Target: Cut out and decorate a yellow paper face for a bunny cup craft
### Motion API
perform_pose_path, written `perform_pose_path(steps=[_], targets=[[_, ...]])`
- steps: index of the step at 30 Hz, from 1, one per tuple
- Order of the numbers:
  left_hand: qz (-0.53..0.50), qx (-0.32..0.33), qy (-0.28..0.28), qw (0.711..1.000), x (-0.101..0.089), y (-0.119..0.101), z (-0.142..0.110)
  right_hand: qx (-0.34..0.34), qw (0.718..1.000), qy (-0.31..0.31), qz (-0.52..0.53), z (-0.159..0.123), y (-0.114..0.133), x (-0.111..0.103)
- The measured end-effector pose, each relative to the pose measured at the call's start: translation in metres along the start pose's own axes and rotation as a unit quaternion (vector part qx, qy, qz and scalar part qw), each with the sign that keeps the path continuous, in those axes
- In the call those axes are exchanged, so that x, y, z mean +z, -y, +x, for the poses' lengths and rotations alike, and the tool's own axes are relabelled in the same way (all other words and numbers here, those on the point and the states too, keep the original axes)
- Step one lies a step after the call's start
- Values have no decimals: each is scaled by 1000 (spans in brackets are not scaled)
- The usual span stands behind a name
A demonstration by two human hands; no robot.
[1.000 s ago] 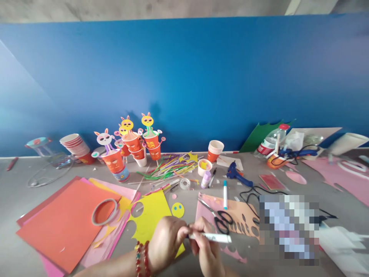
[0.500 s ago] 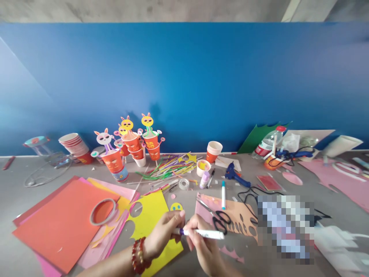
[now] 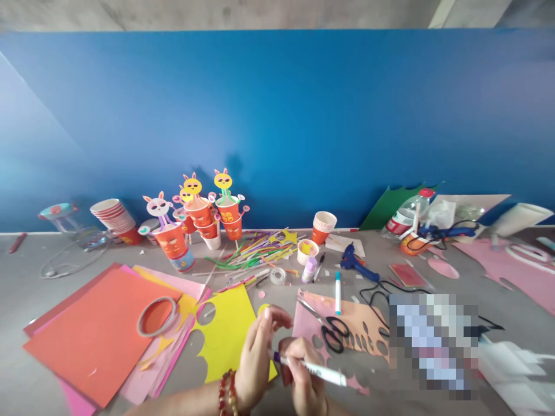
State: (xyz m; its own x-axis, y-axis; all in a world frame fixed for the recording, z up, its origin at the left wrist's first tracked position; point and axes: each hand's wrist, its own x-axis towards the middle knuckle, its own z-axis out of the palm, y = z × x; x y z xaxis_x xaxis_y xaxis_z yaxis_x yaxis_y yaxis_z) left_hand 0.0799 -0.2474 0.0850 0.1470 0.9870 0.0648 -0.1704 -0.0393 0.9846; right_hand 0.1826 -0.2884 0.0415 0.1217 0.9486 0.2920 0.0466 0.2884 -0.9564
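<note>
My right hand (image 3: 303, 375) is closed around a white marker (image 3: 327, 375), its purple end pointing left. My left hand (image 3: 256, 355) is raised just beside that end, thumb up and fingers bent loosely apart from it; nothing shows in its grasp, though its palm is partly hidden. Behind it lies a yellow paper circle, mostly covered by the fingers. Yellow paper (image 3: 229, 323) with round cut-outs lies under and left of my left hand. Black-handled scissors (image 3: 333, 333) rest on pink and peach cut paper (image 3: 359, 315) beyond my right hand.
Orange paper sheets (image 3: 95, 329) bear a tape roll (image 3: 139, 323) at left. Rabbit-faced paper-cup figures (image 3: 173, 240) stand behind. Farther right are coloured sticks (image 3: 255, 251), a glue stick (image 3: 309, 270), a blue-capped marker (image 3: 337, 293), a blue glue gun (image 3: 358, 263) and its cord.
My hands drew apart from their pinch on the marker, baring its purple end. My left hand then turned upright, its fingers rising over the yellow circle; my right hand kept the marker, now tilted more.
</note>
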Motion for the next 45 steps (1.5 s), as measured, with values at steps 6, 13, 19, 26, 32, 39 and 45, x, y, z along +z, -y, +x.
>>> perform_pose_path(steps=[6, 13, 19, 26, 32, 39, 45], targets=[[93, 10, 160, 983, -8, -18, 10, 82, 993, -7, 84, 30, 18, -6], [477, 256, 180, 821, -43, -15, 36, 139, 972, 188, 21, 73, 30, -62], [614, 220, 36, 757, -93, -7, 96, 115, 902, -41, -415, 164, 3, -143], [680, 181, 3, 711, -104, 15, 125, 214, 813, 12, -542, 214, -46, -140], [685, 168, 24, 708, -108, 21, 125, 228, 782, 44, -579, 218, -52, -138], [639, 222, 97, 730, -106, 4, 82, 225, 791, 34, -568, 223, -54, -136], [586, 252, 215, 740, -98, 9, 31, 186, 853, -22, -488, 216, -44, -153]])
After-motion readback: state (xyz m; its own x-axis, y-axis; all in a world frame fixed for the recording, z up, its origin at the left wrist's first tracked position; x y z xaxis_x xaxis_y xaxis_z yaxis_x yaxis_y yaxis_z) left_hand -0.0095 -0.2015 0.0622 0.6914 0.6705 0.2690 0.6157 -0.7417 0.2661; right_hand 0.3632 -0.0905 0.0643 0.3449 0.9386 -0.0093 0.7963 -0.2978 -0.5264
